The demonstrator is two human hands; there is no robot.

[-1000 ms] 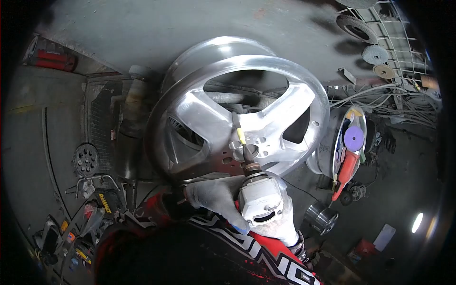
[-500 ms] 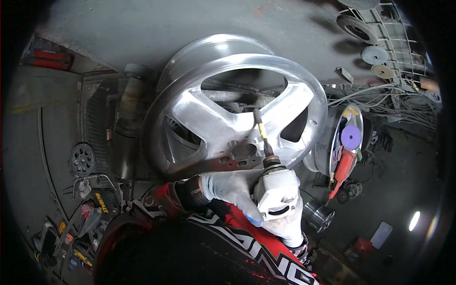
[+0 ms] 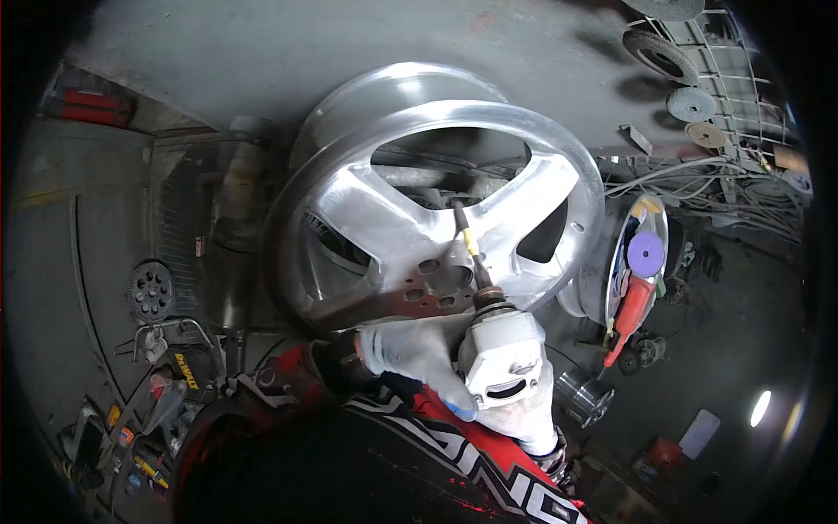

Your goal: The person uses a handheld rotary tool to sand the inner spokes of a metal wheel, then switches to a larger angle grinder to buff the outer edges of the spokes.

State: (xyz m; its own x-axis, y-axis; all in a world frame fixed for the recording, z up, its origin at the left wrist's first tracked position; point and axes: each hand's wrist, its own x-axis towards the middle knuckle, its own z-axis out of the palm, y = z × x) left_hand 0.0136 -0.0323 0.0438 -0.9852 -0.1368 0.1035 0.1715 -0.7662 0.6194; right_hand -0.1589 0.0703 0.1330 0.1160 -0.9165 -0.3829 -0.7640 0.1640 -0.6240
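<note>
- Alloy wheel (image 3: 349, 205): I seem to be working its hub (image 3: 432, 240).
- My left hand (image 3: 419, 354) and right hand (image 3: 529, 412) grasp the power tool (image 3: 502, 345).
- Next move needs steadiness.

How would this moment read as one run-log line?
left hand: holding white power tool | right hand: holding same tool | tool tip: at silver wheel, contact unclear

Left hand (image 3: 417, 351), right hand (image 3: 534, 406) gripping white tool (image 3: 502, 349), shiny wheel (image 3: 423, 231) beyond

Toward four o'clock, the dark floor (image 3: 720, 371) carries a shiny metal cylinder (image 3: 585, 397), a red object (image 3: 667, 452) and a pale panel (image 3: 699, 434).
</note>
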